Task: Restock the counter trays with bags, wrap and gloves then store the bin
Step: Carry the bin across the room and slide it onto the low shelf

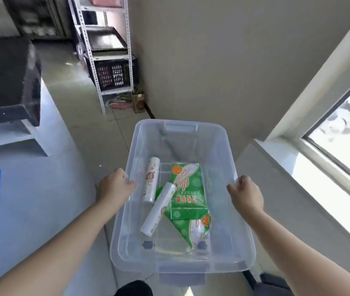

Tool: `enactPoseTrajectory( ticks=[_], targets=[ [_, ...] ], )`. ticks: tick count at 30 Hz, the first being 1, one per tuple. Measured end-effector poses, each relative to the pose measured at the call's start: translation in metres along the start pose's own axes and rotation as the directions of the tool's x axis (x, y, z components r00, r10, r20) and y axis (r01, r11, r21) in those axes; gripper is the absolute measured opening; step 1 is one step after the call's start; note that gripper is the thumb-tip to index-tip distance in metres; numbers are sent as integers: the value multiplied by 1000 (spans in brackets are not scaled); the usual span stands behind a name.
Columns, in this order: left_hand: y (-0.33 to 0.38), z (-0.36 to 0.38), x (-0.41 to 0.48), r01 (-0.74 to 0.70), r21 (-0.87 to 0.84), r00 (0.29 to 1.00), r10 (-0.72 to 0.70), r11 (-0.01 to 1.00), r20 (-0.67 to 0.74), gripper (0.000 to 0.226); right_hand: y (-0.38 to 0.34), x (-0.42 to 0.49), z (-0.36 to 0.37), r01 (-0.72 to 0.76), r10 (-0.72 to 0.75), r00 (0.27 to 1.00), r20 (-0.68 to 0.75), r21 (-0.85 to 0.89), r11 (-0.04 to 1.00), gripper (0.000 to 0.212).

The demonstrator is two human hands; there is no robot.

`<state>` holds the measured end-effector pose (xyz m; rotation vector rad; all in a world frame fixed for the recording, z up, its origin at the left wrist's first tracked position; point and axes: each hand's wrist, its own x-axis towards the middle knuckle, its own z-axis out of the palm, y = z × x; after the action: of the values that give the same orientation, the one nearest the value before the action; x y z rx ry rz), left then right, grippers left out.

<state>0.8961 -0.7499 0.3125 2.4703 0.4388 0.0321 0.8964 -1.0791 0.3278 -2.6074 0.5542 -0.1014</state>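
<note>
Between both hands, left (pixel 114 186) and right (pixel 245 194) clamping its rims, bin (pixel 180 261) runs lengthwise away.

This looks like the back room of a small shop or food outlet, more storeroom than home. At the upper left of the frame stands a white slotted-angle metal shelving rack (pixel 105 60) holding a black perforated plastic crate (pixel 114 75), with a small brown paper bag (pixel 138 101) on the pale tiled floor (pixel 88 116) beside it. A dark black counter block (pixel 7 82) fills the left edge, and plain beige walls (pixel 223 60) meet a wide window (pixel 345 133) at right.
</note>
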Motion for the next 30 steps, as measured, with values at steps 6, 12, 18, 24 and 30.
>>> enactPoseTrajectory(
  ticks=[6, 12, 18, 24, 30],
  targets=[
    [1, -1, 74, 113, -35, 989, -116, 993, -93, 16, -63, 101, 39, 113, -117, 990, 77, 46, 993, 10],
    [-5, -4, 180, 198, -68, 973, -205, 978, -109, 15, -138, 195, 84, 192, -197, 973, 122, 58, 980, 11],
    [-7, -20, 293, 241, -131, 963, -254, 961, -90, 14, -228, 282, 119, 240, -242, 961, 136, 29, 970, 13],
    [-10, -32, 382, 280, -152, 947, -299, 948, -121, 14, -297, 353, 150, 259, -267, 947, 177, 63, 964, 13],
    [-23, -36, 483, 329, -161, 912, -357, 931, -201, 19, -379, 443, 208, 325, -346, 910, 228, 124, 937, 16]
  ],
)
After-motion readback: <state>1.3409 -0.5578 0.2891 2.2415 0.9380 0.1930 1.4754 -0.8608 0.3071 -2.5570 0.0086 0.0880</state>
